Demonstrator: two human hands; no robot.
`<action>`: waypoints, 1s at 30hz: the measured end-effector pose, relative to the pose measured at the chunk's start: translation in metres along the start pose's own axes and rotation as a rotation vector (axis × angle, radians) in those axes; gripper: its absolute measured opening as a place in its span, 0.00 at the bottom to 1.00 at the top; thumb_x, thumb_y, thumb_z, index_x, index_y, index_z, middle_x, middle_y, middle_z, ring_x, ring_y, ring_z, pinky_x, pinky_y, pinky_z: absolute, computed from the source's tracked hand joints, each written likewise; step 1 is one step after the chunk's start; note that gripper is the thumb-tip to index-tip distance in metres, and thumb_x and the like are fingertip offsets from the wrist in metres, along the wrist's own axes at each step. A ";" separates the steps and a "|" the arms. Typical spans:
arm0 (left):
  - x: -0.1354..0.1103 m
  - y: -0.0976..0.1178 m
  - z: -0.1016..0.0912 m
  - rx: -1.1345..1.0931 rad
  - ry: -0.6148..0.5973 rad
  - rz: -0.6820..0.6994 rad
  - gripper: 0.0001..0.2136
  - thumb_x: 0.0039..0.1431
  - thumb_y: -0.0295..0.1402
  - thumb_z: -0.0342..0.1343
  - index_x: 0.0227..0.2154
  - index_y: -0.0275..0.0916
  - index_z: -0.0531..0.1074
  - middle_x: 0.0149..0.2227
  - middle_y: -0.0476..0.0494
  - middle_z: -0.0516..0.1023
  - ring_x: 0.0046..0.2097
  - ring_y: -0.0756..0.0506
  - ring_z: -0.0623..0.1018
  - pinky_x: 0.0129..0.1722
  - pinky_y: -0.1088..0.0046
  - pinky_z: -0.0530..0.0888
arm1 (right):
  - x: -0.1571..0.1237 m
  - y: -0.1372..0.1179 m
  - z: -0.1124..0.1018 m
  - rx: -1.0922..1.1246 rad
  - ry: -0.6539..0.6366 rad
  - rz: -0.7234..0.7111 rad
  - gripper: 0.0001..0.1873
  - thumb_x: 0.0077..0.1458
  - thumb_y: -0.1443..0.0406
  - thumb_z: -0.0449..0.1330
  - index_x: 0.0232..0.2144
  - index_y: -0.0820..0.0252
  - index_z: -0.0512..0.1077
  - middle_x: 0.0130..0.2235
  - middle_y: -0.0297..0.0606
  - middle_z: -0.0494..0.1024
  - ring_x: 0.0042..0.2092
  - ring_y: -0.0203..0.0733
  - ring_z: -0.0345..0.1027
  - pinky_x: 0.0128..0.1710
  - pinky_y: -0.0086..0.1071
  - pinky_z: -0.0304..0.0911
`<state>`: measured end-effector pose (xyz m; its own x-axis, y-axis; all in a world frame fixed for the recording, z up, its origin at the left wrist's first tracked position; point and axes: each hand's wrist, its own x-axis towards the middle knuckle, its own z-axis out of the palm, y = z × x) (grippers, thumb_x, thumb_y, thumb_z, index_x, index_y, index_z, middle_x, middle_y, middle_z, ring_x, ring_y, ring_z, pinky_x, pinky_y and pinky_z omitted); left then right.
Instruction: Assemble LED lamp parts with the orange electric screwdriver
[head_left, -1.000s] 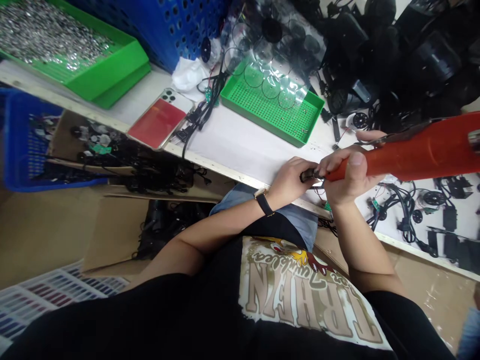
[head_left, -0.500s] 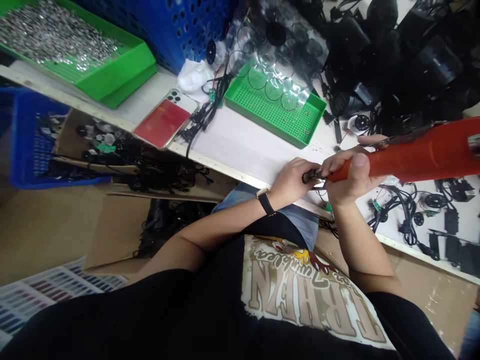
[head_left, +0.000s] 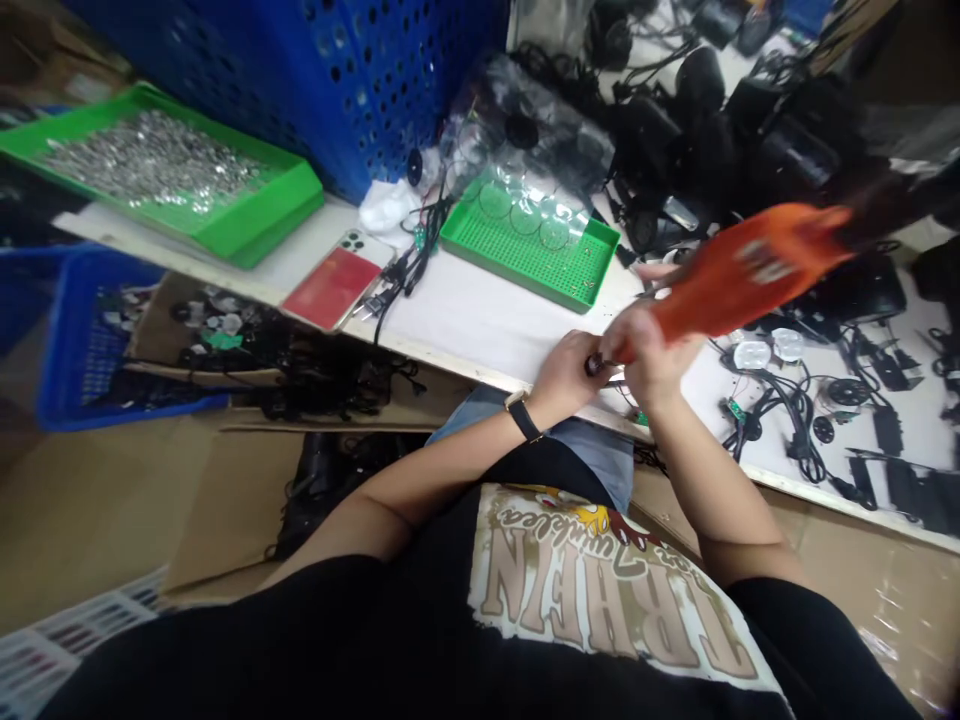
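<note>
My right hand (head_left: 654, 362) is wrapped round an orange power screwdriver (head_left: 739, 278), which lies at a slant with its back end toward the upper right. Its front end points down at my left hand (head_left: 566, 378), close to the bench's front edge. A small dark part (head_left: 595, 364) shows at the fingertips of my left hand, which are closed on it; most of it is hidden, so its kind is unclear. Just below my right hand lie thin wires and a small green circuit board (head_left: 642, 417).
A green perforated tray (head_left: 517, 262) with a few screws stands beyond my hands, partly under clear plastic. Leftward are a red-and-white phone (head_left: 334, 283), a green bin (head_left: 262, 222) of small metal pieces and a blue crate (head_left: 330, 90). Cables (head_left: 780, 410) and black housings (head_left: 697, 130) lie rightward.
The camera view has shifted a little. The screwdriver has tipped, its back end now higher and its whole body in sight. Both hands stay together near the bench edge.
</note>
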<state>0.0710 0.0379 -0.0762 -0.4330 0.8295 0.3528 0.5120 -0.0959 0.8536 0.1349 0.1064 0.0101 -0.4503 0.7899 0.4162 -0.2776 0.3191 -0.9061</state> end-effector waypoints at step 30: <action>0.051 0.024 -0.029 0.014 -0.348 0.021 0.15 0.68 0.39 0.58 0.54 0.40 0.72 0.56 0.36 0.79 0.59 0.40 0.78 0.63 0.57 0.73 | 0.098 0.062 -0.062 0.083 0.350 -0.197 0.21 0.54 0.46 0.66 0.39 0.52 0.69 0.18 0.19 0.65 0.15 0.30 0.58 0.15 0.26 0.56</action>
<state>0.0398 0.0617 -0.0264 -0.1449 0.9655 0.2164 0.5294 -0.1091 0.8413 0.1267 0.2359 -0.0100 -0.0692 0.8529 0.5175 -0.4038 0.4504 -0.7963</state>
